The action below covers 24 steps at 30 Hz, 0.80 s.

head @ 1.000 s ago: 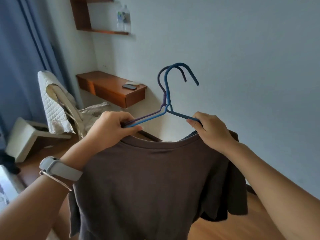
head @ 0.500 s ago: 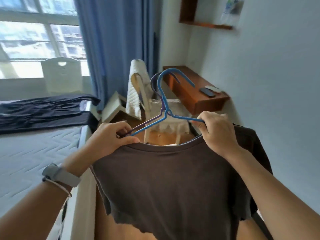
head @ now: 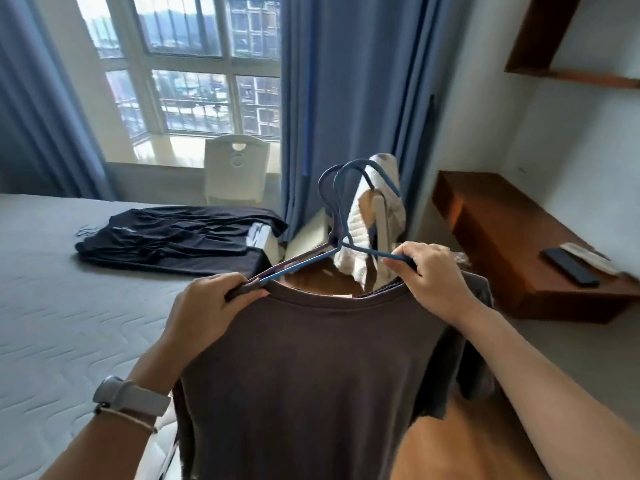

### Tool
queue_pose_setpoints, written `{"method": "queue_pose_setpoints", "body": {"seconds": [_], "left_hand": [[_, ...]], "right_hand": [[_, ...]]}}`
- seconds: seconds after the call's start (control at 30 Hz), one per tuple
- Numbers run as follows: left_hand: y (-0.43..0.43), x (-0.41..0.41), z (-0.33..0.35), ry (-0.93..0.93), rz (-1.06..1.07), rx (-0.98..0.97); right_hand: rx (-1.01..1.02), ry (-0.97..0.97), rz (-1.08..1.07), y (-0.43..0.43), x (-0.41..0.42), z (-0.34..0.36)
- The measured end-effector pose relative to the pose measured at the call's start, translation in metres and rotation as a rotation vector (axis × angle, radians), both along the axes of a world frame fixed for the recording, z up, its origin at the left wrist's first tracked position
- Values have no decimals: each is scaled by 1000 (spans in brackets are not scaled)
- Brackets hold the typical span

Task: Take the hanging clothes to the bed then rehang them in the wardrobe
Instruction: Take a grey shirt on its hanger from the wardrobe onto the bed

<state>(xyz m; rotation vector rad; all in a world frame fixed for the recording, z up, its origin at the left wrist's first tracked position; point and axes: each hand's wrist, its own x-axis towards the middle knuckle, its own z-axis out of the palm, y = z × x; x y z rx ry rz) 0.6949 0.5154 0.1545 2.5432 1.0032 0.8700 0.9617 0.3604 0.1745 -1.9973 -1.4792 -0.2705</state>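
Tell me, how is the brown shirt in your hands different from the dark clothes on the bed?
The brown T-shirt hangs upright from two hangers; the dark clothes lie flat and rumpled on the bed. The left hand and right hand grip the T-shirt's hangers; nothing touches the dark clothes. The T-shirt is brown; the clothes on the bed look almost black. Both are clothes.

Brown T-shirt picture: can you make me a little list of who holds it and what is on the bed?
held thing: brown T-shirt on two hangers, one blue, one purple
left hand: grips the hangers' left arm
right hand: grips the hangers' right arm
bed: dark clothes lying flat
wooden desk: black phone
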Motion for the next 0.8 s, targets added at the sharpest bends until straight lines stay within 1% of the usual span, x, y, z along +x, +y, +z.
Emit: {"method": "queue_pose_setpoints", "body": {"seconds": [0.1,0.23,0.37,0.43,0.6,0.67,0.73,0.8], "left_hand": [[26,4,-2,26,148,-22],[56,7,-15,8,332,49],[97,23,-23,11,487,105],[117,33,-24,11,568,117],[152,46,-20,-18,800,79],[161,44,-17,-20,869,51],[173,38,-14,-19,951,7],[187,28,-13,-17,1029,14]], "right_hand": [[-40,65,111,60,21,-2],[-128,163,354,140,45,1],[-213,241,505,228,71,-8],[-305,282,590,274,86,-12],[-573,200,664,382,121,-13],[-575,131,696,423,117,-16],[-524,81,768,460,102,-18],[-462,59,857,493,80,-18]]}}
